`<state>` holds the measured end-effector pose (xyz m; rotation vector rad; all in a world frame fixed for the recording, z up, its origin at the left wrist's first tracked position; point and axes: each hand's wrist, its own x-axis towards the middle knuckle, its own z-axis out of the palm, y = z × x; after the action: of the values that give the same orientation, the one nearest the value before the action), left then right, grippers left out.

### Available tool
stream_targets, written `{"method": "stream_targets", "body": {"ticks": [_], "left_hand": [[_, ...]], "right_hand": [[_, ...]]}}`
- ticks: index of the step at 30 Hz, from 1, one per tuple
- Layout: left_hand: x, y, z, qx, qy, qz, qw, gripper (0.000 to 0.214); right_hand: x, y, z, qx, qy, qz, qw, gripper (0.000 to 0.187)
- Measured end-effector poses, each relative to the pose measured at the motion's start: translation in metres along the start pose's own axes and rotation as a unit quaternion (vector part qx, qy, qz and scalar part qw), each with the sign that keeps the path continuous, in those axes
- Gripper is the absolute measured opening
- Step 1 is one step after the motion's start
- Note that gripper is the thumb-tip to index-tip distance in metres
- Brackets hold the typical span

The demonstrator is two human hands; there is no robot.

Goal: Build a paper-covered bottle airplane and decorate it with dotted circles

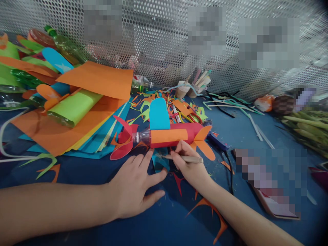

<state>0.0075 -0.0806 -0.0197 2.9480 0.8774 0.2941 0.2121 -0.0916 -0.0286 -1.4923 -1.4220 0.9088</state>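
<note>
A toy plane made from a plastic bottle lies on its side, wrapped in red paper (176,130) with an orange strip (169,136). One blue paper wing (159,114) points away from me, and a darker blue wing (159,166) lies on the near side. Red propeller blades (122,150) sit at the bottle neck; orange tail fins (205,147) are at the other end. My left hand (138,181) lies flat with fingers spread, fingertips at the near wing's edge. Pinched in my right hand (188,162) is a beige pen (191,159), its tip over that wing.
On the left are stacked coloured sheets (102,77), a green-wrapped bottle (77,107) and other bottles. Paper scraps (143,111) lie behind the plane, near cups of sticks (182,89). A blurred-out phone-like object (269,201) and a glue gun (216,141) lie right. Perforated metal (159,41) stands behind.
</note>
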Motion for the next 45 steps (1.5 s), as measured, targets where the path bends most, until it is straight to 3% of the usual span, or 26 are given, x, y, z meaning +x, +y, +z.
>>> {"method": "stream_targets", "body": {"ticks": [13,20,45], "left_hand": [[0.001,-0.001,0.0,0.011,-0.016,0.0,1.0,0.045],[0.001,0.0,0.001,0.013,-0.006,0.0,1.0,0.045],[0.0,0.0,0.002,0.016,-0.005,0.002,1.0,0.045]], "right_hand": [[-0.006,-0.012,-0.001,0.033,-0.054,0.011,0.998,0.013],[-0.005,-0.01,-0.002,0.016,-0.052,-0.009,0.998,0.016],[-0.002,-0.004,0.001,0.016,-0.052,0.015,0.998,0.019]]}}
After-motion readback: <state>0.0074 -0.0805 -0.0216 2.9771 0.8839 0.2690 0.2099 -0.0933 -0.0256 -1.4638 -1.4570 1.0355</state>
